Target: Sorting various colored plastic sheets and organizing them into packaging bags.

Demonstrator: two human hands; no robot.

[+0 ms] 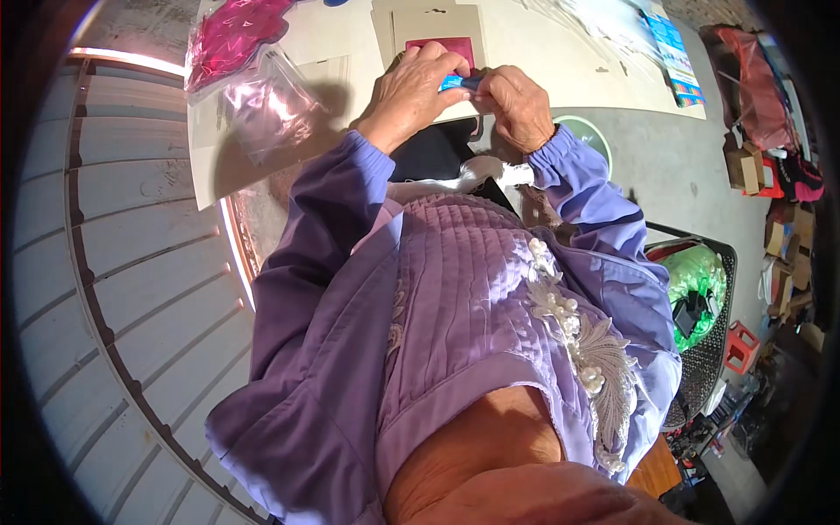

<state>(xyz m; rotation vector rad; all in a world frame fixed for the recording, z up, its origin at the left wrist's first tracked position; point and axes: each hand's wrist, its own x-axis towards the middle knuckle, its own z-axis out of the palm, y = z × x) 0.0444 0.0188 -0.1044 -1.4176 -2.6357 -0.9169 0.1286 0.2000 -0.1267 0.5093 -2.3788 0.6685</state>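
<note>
Two hands, L hand (418, 87) & R hand (518, 103), pinch a small blue thing (451, 83) b/w them; it lies L to R, bright end at L, dark end at R, near front edge of table (560, 61).

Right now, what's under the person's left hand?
Part of a flat pink rectangle peeks out past the left hand, with beige card around it. The hand covers the rest, so I can't tell what else is there.
</note>
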